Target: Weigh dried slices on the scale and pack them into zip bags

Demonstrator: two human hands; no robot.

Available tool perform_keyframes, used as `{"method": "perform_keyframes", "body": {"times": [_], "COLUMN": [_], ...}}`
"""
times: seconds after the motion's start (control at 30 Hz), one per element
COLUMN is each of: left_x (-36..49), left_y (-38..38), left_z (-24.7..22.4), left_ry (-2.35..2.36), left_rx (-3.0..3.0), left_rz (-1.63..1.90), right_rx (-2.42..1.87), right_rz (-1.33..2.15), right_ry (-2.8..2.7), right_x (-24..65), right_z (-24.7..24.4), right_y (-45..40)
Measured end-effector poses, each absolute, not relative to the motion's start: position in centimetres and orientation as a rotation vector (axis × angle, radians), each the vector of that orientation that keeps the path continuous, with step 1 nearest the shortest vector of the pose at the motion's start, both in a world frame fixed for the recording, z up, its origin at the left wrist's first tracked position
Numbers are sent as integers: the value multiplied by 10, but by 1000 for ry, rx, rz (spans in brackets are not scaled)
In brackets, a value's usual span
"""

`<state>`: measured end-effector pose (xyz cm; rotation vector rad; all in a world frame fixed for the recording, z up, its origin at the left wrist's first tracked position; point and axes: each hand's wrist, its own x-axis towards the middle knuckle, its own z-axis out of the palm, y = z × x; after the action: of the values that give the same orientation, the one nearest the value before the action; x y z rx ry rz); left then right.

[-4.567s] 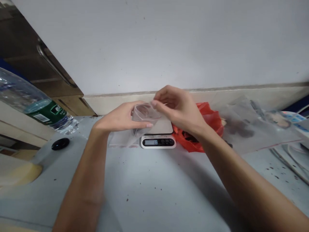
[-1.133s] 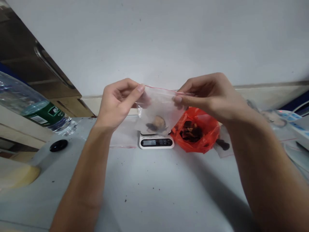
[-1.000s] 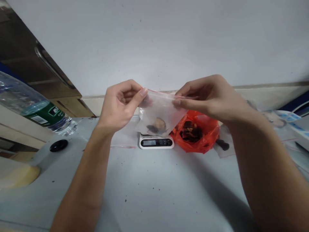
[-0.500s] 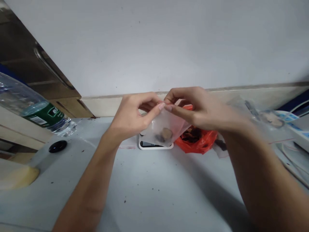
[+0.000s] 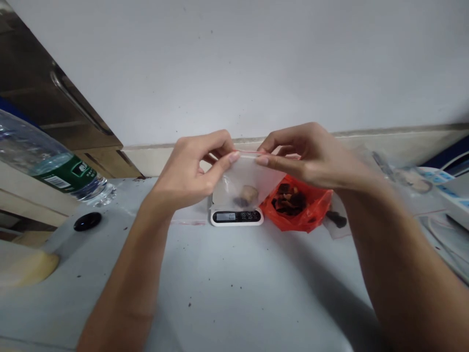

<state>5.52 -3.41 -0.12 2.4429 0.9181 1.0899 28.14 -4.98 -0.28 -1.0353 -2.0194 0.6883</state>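
My left hand point(image 5: 200, 168) pinches the top left of a clear zip bag point(image 5: 247, 178) with a red line along its mouth. On the bag's right side, my right hand point(image 5: 298, 154) grips the same top edge between thumb and fingers. A brownish lump point(image 5: 246, 195) lies in the bottom of the bag. Behind and below the bag is a white digital scale point(image 5: 237, 224), its display showing zeros. A red plastic bag point(image 5: 311, 215) stands open beside the scale, with dark dried pieces point(image 5: 289, 199) inside.
At the left are a water bottle point(image 5: 66, 171) with a green label, a black oval object point(image 5: 87, 221) and a pale yellowish item point(image 5: 32, 266). Another small bag with dark pieces point(image 5: 336, 219) lies right of the red bag. A white wall point(image 5: 256, 73) rises behind.
My hands have moved apart along the bag's top edge, stretching it wider. The bag has shifted slightly up and left, uncovering the scale's display and buttons.
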Motion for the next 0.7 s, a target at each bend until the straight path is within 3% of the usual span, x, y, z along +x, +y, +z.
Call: {"method": "perform_keyframes", "body": {"times": [0.7], "left_x": [44], "left_y": [-34], "left_z": [8], "left_ry": [1001], "left_rx": [2561], "left_rz": [992], "right_rx": [-1196], "right_rz": [651], "right_ry": [-1908], "right_x": [322], "right_z": [-8], "right_y": [-41]}}
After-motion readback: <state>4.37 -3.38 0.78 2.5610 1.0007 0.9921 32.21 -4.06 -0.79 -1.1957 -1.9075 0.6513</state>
